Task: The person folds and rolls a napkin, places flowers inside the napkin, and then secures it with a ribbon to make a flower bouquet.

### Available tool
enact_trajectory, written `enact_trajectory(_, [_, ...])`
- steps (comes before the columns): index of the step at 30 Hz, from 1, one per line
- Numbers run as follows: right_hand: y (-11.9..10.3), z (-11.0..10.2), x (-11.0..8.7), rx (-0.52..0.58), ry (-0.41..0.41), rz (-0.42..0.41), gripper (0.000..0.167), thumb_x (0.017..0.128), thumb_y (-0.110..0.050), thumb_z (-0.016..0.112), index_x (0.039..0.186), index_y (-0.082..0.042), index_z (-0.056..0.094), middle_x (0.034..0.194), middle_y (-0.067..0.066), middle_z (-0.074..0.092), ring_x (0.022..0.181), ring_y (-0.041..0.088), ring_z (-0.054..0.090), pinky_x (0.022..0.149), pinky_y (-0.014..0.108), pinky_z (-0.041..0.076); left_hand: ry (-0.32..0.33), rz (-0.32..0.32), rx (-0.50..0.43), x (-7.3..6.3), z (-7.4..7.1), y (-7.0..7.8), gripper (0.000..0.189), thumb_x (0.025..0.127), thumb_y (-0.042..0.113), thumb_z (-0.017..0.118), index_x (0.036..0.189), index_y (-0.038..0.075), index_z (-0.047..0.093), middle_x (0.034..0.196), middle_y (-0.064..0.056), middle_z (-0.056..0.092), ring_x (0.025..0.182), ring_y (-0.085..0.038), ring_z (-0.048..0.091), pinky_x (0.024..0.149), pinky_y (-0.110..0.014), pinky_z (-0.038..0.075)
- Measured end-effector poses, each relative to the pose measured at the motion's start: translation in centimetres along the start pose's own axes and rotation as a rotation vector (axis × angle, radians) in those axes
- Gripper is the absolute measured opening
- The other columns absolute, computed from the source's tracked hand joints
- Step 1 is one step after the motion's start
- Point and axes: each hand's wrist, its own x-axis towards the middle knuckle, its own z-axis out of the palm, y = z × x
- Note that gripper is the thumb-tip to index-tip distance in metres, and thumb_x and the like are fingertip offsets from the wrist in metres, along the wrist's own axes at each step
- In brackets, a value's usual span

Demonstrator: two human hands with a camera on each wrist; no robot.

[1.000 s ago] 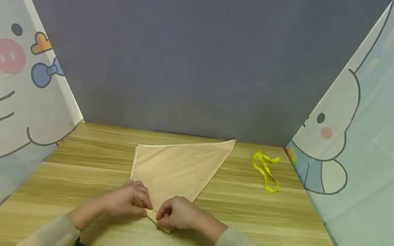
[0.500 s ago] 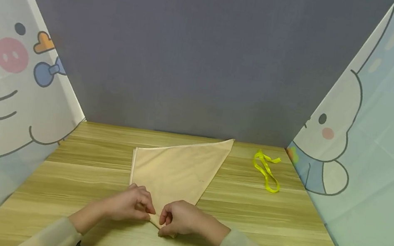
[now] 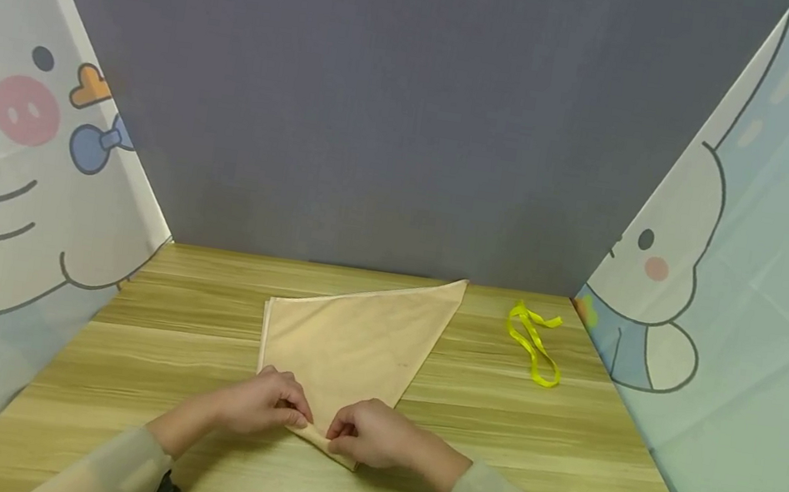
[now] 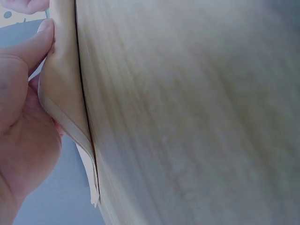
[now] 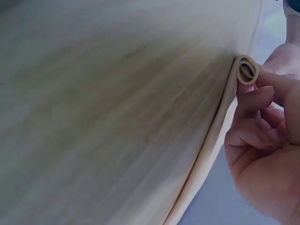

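A beige cloth (image 3: 357, 350) lies on the wooden table, its pointed corner toward the back right. Its near edge is turned into a narrow roll (image 3: 316, 438). My left hand (image 3: 262, 404) pinches the left part of this roll between thumb and fingers. Close beside it, my right hand (image 3: 379, 433) pinches the roll near its right end. In the right wrist view, the coiled end (image 5: 240, 62) shows as a hollow ring at my right fingertips. The left wrist view shows my thumb (image 4: 35, 44) against the cloth (image 4: 65, 70), with a loose hem hanging below.
A yellow ribbon (image 3: 528, 340) lies looped on the table (image 3: 189, 310) at the back right. A grey panel (image 3: 391, 111) rises behind the table. Printed cartoon curtains (image 3: 28, 211) stand along both sides.
Both hands have shifted slightly to the right along the cloth's near edge. The right hand dipped toward me, then came back up. The cloth's left corner has slid a little nearer.
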Motion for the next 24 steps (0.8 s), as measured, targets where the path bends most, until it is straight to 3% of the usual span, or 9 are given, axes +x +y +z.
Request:
enact_trajectory(5, [0.9,-0.2,0.0,0.106,0.011,-0.012,0.008,0.106,-0.018,0.075,0.112,-0.023,0.073,0.079,-0.016,0.067,0.065,-0.004,0.054,0.065,0.016,0.049,-0.004,-0.056,-0.031,0.6,0.1,0.0,0.006,0.107,0.028,0.073,0.104,0.027,0.078,0.095,0.021,0.077,0.091,0.004,0.062,0.094,-0.040,0.029])
enact_trajectory(9, [1.3,-0.4,0.1,0.162,0.007,-0.003,0.010,0.105,-0.017,0.075,0.108,-0.026,0.078,0.083,-0.018,0.071,0.071,-0.005,0.058,0.069,0.017,0.052,0.008,-0.085,-0.040,0.9,0.3,0.3,0.007,0.105,0.027,0.076,0.099,0.029,0.073,0.091,0.022,0.074,0.093,0.004,0.064,0.095,-0.046,0.026])
enact_trajectory(16, [1.5,-0.4,0.3,0.206,-0.010,0.022,0.008,0.102,-0.016,0.079,0.102,-0.023,0.084,0.088,-0.016,0.076,0.079,-0.006,0.063,0.076,0.018,0.054,0.100,0.005,0.083,1.1,0.5,0.6,0.009,0.097,0.028,0.085,0.091,0.031,0.078,0.095,0.019,0.064,0.096,-0.002,0.047,0.089,-0.037,0.024])
enact_trajectory(20, [1.3,-0.5,0.5,0.197,-0.007,0.026,0.008,0.101,-0.016,0.080,0.101,-0.022,0.085,0.085,-0.016,0.075,0.077,-0.005,0.062,0.075,0.018,0.053,0.087,0.060,0.100,0.9,0.5,0.5,0.009,0.098,0.022,0.085,0.094,0.030,0.082,0.095,0.019,0.069,0.095,0.001,0.048,0.089,-0.034,0.025])
enact_trajectory(24, [1.1,-0.6,0.6,0.125,0.003,0.021,0.007,0.101,-0.017,0.080,0.100,-0.022,0.085,0.082,-0.019,0.071,0.075,-0.006,0.058,0.075,0.017,0.052,0.053,0.067,0.090,0.5,0.3,0.2,0.012,0.094,0.021,0.088,0.101,0.030,0.085,0.100,0.018,0.072,0.101,0.002,0.051,0.093,-0.036,0.027])
